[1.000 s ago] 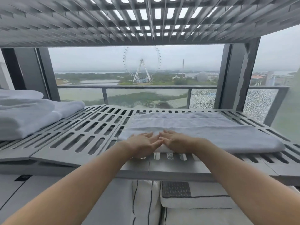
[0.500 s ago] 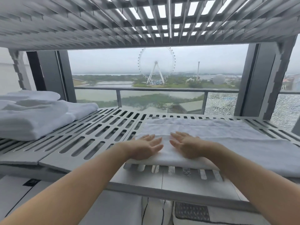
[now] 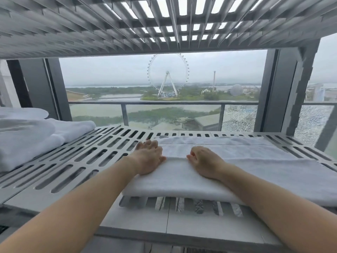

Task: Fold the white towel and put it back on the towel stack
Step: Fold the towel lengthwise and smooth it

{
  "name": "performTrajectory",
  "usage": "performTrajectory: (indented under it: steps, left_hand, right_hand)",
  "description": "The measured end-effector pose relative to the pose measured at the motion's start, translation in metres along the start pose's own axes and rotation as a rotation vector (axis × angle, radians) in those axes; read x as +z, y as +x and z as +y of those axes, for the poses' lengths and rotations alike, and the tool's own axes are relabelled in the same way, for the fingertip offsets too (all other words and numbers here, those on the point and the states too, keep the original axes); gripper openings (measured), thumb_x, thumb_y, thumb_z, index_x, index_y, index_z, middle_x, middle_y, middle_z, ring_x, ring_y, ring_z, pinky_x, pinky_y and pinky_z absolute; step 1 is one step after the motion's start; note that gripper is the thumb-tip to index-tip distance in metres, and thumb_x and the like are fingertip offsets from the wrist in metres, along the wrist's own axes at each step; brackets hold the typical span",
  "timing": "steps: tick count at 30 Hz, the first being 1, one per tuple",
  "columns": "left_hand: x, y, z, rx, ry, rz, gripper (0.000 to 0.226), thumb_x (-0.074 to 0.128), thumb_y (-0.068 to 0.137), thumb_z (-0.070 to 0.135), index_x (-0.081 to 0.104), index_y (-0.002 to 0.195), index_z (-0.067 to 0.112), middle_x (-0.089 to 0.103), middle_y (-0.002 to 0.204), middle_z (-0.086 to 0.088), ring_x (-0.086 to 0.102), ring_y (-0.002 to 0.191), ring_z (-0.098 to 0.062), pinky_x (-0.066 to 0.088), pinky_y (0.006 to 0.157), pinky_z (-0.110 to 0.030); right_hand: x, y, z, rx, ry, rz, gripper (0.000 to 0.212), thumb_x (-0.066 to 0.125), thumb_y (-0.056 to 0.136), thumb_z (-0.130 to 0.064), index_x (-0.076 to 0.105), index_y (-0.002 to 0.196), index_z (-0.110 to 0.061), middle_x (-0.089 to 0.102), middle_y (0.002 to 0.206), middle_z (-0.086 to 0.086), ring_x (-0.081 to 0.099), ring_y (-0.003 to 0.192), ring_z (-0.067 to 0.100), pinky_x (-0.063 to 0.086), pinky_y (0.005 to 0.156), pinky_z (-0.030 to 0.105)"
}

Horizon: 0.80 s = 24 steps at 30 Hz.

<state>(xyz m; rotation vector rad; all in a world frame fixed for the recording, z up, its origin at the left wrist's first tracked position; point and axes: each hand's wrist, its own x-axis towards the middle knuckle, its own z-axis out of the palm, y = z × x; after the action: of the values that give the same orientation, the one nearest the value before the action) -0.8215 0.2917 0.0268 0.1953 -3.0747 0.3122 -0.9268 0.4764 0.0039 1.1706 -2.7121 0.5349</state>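
Observation:
The white towel (image 3: 246, 172) lies folded into a long band across the slatted grey shelf (image 3: 87, 161), its far layer stepped back from the near one. My left hand (image 3: 148, 158) rests flat on the towel's left end, fingers stretched forward and thumb on the edge of the upper layer. My right hand (image 3: 204, 161) sits a hand's width to the right on the same edge, fingers curled down into the cloth. The towel stack (image 3: 27, 139) of folded white towels stands at the shelf's left end, well apart from both hands.
A second slatted shelf (image 3: 164, 24) hangs low overhead. Behind the shelf are a glass balcony railing (image 3: 164, 103) and dark window posts (image 3: 273, 88). Striped linens (image 3: 197, 205) show through the slats below. Bare shelf lies between the towel and the stack.
My hands have slid apart and forward from the towel's near edge to the edge of its upper layer. The right hand's fingers have curled. The view has moved closer.

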Motion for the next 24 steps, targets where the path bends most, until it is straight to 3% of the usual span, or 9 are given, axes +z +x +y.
performTrajectory:
  steps: [2,5,8,11,15,19,21,24]
  left_hand:
    - [0.002,0.001,0.001,0.025,0.061,-0.008,0.039,0.023,0.099,0.041,0.039,0.117,0.011,0.031,0.126,-0.008,0.026,0.123,-0.025,0.022,0.105,-0.045]
    - [-0.002,-0.001,0.006,0.049,0.105,0.105,0.035,0.029,0.098,0.04,0.038,0.118,0.013,0.028,0.128,-0.006,0.025,0.123,-0.024,0.022,0.103,-0.043]
    - [-0.003,-0.009,0.025,0.113,-0.056,0.233,0.036,0.036,0.096,0.04,0.036,0.125,0.019,0.029,0.133,-0.003,0.024,0.129,-0.022,0.024,0.105,-0.043]
    - [0.009,-0.022,0.046,0.211,-0.283,0.193,0.043,0.034,0.096,0.042,0.033,0.135,0.024,0.029,0.143,-0.001,0.023,0.136,-0.02,0.021,0.113,-0.043]
    - [0.022,-0.035,0.039,0.222,-0.399,-0.015,0.048,0.019,0.099,0.045,0.018,0.146,0.034,0.011,0.157,0.008,0.005,0.144,-0.009,0.004,0.118,-0.038]
    - [0.019,-0.034,0.037,0.243,-0.342,-0.06,0.05,0.015,0.098,0.049,0.006,0.146,0.038,0.001,0.158,0.008,-0.002,0.144,-0.01,-0.001,0.118,-0.037]
    - [0.017,-0.035,0.038,0.243,-0.325,-0.079,0.051,0.016,0.097,0.049,0.004,0.146,0.038,-0.001,0.158,0.006,-0.002,0.144,-0.012,-0.002,0.118,-0.035]
    - [0.008,-0.029,0.043,0.211,-0.3,-0.118,0.051,0.018,0.099,0.04,0.005,0.147,0.033,0.0,0.158,0.003,0.0,0.145,-0.015,-0.001,0.118,-0.036]
  right_hand:
    - [0.002,-0.003,0.0,0.044,0.041,0.02,0.017,0.042,0.094,-0.034,0.045,0.087,-0.019,0.058,0.108,0.009,0.051,0.101,0.026,0.04,0.085,0.035]
    - [-0.001,-0.008,-0.005,0.043,-0.043,0.12,0.017,0.043,0.093,-0.032,0.051,0.094,-0.017,0.056,0.111,0.006,0.05,0.105,0.026,0.04,0.088,0.039]
    - [-0.005,-0.014,-0.013,-0.015,-0.203,0.288,0.02,0.046,0.091,-0.028,0.053,0.104,-0.014,0.051,0.113,0.007,0.049,0.108,0.026,0.039,0.084,0.04]
    - [-0.003,-0.026,-0.02,-0.058,-0.14,0.352,0.02,0.051,0.088,-0.027,0.053,0.104,-0.014,0.051,0.111,0.005,0.051,0.103,0.024,0.039,0.076,0.033]
    - [0.001,-0.039,-0.013,0.002,0.072,0.052,0.03,0.042,0.092,-0.034,0.052,0.116,-0.02,0.051,0.126,0.005,0.047,0.118,0.024,0.037,0.099,0.034]
    - [-0.005,-0.048,0.001,0.099,-0.065,-0.147,0.048,0.025,0.095,-0.049,0.03,0.14,-0.034,0.023,0.154,0.0,0.019,0.141,0.018,0.01,0.116,0.043]
    - [-0.005,-0.052,0.002,0.16,-0.105,-0.185,0.053,0.019,0.094,-0.055,0.019,0.144,-0.037,0.004,0.158,0.0,0.0,0.145,0.018,-0.003,0.114,0.046]
    - [-0.006,-0.054,-0.003,0.204,-0.051,-0.117,0.057,0.024,0.094,-0.052,0.017,0.146,-0.031,-0.005,0.158,0.0,-0.007,0.144,0.018,-0.003,0.114,0.044]
